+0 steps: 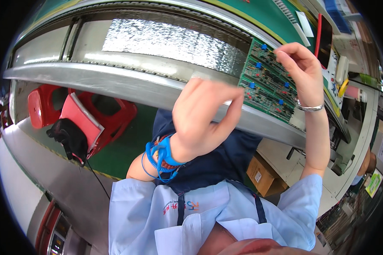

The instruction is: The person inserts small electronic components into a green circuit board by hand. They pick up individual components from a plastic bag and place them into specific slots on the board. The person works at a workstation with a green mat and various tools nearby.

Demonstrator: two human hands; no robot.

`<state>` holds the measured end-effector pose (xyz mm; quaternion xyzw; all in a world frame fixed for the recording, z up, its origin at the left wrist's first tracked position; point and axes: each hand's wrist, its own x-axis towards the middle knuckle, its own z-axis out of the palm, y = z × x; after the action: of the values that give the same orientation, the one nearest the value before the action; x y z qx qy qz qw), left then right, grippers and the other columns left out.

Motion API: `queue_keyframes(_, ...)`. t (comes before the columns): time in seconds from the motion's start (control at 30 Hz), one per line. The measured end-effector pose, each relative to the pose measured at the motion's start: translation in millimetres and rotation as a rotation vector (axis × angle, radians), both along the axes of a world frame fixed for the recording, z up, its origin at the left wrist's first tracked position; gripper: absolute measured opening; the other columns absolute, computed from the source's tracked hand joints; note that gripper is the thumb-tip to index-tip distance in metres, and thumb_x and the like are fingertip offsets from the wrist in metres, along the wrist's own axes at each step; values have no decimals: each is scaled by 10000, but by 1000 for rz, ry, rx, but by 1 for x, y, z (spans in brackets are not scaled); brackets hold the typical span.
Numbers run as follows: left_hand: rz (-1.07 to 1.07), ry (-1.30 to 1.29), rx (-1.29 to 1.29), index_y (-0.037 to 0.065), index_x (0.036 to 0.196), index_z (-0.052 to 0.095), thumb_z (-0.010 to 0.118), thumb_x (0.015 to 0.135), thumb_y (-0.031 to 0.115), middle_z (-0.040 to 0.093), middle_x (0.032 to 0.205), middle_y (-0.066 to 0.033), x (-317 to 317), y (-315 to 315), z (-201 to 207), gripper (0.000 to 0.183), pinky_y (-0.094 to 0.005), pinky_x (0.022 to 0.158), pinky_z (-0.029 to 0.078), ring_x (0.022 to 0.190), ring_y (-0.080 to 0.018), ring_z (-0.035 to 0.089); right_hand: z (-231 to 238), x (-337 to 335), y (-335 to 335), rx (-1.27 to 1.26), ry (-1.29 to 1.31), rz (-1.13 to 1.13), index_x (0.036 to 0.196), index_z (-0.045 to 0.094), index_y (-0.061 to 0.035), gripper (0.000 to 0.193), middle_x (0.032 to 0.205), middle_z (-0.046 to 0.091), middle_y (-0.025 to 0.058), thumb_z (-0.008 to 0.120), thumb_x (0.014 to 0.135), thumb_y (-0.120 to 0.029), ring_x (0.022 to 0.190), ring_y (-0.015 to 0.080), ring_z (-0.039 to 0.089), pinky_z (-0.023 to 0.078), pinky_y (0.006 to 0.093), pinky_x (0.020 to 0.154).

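Observation:
A green circuit board panel (266, 76) packed with small components, several of them blue blocks, lies on the rails of a conveyor at the right. My left hand (206, 112) is at the panel's left edge, slightly smeared by motion, with thumb and forefinger pinched together. A blue coiled wrist strap (161, 159) circles that wrist. Over the panel's far right side is my right hand (304, 70), its thumb and fingertips drawn together, with a metal bracelet (310, 107) at the wrist. Whatever sits between the fingertips of either hand is too small to make out.
The metal conveyor rail (115, 85) runs across in front of me, with a shiny silvery surface (157, 40) behind it. Red stools (42, 106) stand at the left, one holding a black bag (68, 136). A cardboard box (264, 174) is below the conveyor at right.

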<state>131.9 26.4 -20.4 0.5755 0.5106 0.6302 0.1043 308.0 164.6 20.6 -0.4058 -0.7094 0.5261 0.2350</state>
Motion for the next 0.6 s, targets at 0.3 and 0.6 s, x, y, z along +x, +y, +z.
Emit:
queue_keyframes(0.3,62,425,-136,22,855,605,665,681,-35,592,750,-80,-59,-15,-4,192,-343,605,428,672,-249,546,1,-40,5,585,-244,311,894,612,-26,101,785,566,13,641,806,-64,697,100,511,403,236,638)
queue_keyframes(0.6,-372,1242,-441,-28,866,629,579,708,-31,634,853,-178,-129,97,-42,165,-382,730,534,850,-344,634,20,-37,-1,524,-234,341,916,616,-14,100,836,574,50,609,831,-68,739,145,539,418,252,646)
